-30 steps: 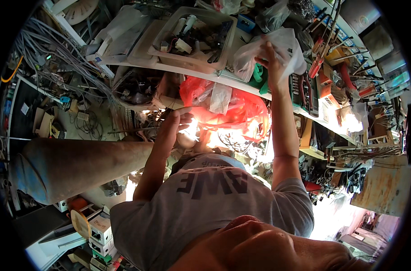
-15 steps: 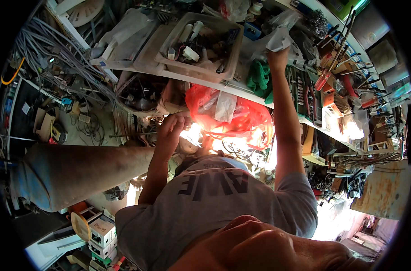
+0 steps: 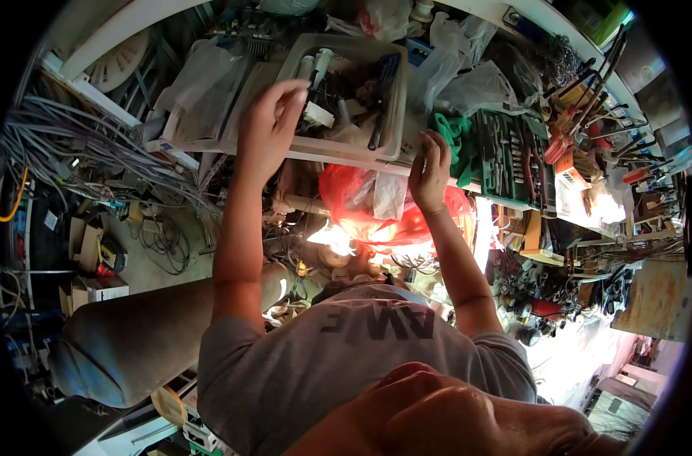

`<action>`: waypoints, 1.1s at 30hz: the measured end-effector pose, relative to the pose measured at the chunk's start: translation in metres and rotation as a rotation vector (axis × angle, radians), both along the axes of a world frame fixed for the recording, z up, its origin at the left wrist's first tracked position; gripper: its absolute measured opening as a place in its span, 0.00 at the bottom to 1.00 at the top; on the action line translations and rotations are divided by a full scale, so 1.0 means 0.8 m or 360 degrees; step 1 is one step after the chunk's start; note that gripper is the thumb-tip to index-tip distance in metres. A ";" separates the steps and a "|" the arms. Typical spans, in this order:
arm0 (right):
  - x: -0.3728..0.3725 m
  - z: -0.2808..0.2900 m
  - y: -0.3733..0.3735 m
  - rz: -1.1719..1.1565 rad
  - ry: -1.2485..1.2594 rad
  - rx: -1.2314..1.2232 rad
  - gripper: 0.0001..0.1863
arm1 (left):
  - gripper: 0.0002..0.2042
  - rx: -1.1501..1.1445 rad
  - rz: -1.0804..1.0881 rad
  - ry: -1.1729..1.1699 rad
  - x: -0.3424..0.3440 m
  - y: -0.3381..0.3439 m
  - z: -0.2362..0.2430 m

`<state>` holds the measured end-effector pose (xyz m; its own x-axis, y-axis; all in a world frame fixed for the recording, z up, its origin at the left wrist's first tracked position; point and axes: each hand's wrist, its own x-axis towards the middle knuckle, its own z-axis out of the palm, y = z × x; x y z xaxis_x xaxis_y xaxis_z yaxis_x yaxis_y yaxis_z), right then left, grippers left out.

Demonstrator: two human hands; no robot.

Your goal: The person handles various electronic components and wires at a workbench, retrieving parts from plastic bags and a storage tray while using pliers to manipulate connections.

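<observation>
My left hand (image 3: 271, 129) is at the left wall of a clear plastic bin (image 3: 338, 146), fingers stretched toward its inside. I cannot tell whether it touches the rim. The bin holds white cylinders (image 3: 322, 64), a white block (image 3: 318, 115) and dark loose parts. My right hand (image 3: 429, 173) hangs just in front of the shelf edge, right of the bin. Its fingers are apart and slightly bent, with nothing seen in them. Beside it lies a green cloth or bag (image 3: 454, 140). Below, a red plastic bag (image 3: 346, 197) hangs between my hands.
An open socket tool case (image 3: 513, 163) lies right of the green item. Clear plastic bags (image 3: 479, 91) are piled behind it. A large rusty cylinder (image 3: 133, 334) lies at the lower left. Grey cables (image 3: 65, 144) hang far left, and hand tools (image 3: 589, 106) stand far right.
My right hand has left the clear plastic bag at the back and come down toward the shelf edge. My left hand has risen from below the shelf to the bin.
</observation>
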<state>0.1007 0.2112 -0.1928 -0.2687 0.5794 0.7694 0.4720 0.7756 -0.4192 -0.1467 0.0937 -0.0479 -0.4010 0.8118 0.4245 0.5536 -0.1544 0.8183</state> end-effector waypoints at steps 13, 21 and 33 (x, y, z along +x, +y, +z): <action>0.006 -0.065 0.034 -0.0293 -0.0122 0.0120 0.11 | 0.19 -0.1049 -0.0425 0.1877 -0.100 0.330 -0.163; 0.006 -0.065 0.036 -0.0297 -0.0208 0.0174 0.11 | 0.21 -0.1073 -0.0517 0.1814 -0.090 0.316 -0.146; 0.006 -0.061 0.037 -0.0277 -0.0183 0.0226 0.11 | 0.21 -0.0620 -0.0590 -0.0115 -0.121 0.280 -0.052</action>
<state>0.1058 0.2408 -0.2417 -0.2648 0.5127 0.8167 0.6418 0.7259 -0.2476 -0.2439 0.3179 -0.0898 -0.0749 0.9961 0.0459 0.4599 -0.0063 0.8879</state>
